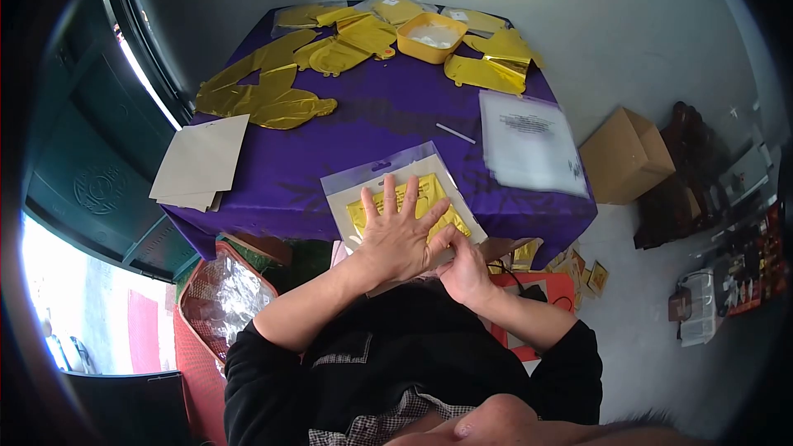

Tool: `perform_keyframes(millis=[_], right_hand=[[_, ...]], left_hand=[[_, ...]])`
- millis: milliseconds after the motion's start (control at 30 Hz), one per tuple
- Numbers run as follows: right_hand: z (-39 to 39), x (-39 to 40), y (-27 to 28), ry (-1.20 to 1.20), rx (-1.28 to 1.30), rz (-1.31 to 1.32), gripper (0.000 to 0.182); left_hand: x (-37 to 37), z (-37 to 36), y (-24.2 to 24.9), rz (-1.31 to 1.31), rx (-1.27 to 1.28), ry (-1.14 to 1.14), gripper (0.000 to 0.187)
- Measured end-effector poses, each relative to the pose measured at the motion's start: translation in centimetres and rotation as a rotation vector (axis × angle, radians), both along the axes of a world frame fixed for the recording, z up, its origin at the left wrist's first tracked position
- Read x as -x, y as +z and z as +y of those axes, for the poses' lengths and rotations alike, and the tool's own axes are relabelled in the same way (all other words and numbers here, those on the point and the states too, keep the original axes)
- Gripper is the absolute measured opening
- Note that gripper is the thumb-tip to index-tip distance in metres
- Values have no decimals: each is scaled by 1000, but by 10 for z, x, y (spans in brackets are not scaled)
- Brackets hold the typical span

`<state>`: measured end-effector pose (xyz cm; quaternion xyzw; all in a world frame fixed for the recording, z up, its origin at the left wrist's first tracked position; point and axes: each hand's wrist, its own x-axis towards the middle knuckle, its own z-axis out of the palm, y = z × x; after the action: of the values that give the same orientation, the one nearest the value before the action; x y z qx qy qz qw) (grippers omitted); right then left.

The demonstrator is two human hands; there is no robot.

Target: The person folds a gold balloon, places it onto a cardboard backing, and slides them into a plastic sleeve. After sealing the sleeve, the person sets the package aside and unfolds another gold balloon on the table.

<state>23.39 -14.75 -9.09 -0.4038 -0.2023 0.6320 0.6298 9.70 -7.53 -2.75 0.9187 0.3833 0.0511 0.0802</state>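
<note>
A clear plastic bag (pixel 344 184) with a hang hole lies tilted at the front edge of the table. Inside it are a pale card sheet (pixel 339 205) and a folded gold foil piece with printing (pixel 429 190). My left hand (pixel 396 238) rests flat on the bag, its fingers spread over the foil. At the bag's lower right edge, my right hand (pixel 464 271) has its fingers curled, gripping the bag near the left thumb. Part of the bag's lower edge is hidden by my hands.
On the purple-covered table (pixel 372 128) lie gold foil balloons (pixel 289 107), pale cards (pixel 202 157), clear bags (pixel 533 144), a white stick (pixel 455 133) and a yellow tub (pixel 429 41). A red basket (pixel 187 301) stands lower left, a cardboard box (pixel 625 157) at right.
</note>
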Motion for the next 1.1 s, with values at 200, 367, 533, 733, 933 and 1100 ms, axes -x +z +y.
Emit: perform_keyframes(millis=[200,367,533,733,933,1100], right_hand=[[-2,-10,-11,40,-64,-109,27],[-3,-4,6,-26,-29,-145,22],[-1,-8,-3,-37,-30,8,24],[-3,-2,19,85,-17,152,40],[15,6,42,-2,-110,173,37],[66,10,55,95,-225,100,44]], left_hand=[[-4,-6,4,8,7,21,79],[-7,-5,17,74,42,28,86],[-8,-3,17,102,36,17,89],[0,-3,19,124,-37,-35,91],[10,9,44,46,-102,-58,93],[19,47,68,-12,-164,-11,93]])
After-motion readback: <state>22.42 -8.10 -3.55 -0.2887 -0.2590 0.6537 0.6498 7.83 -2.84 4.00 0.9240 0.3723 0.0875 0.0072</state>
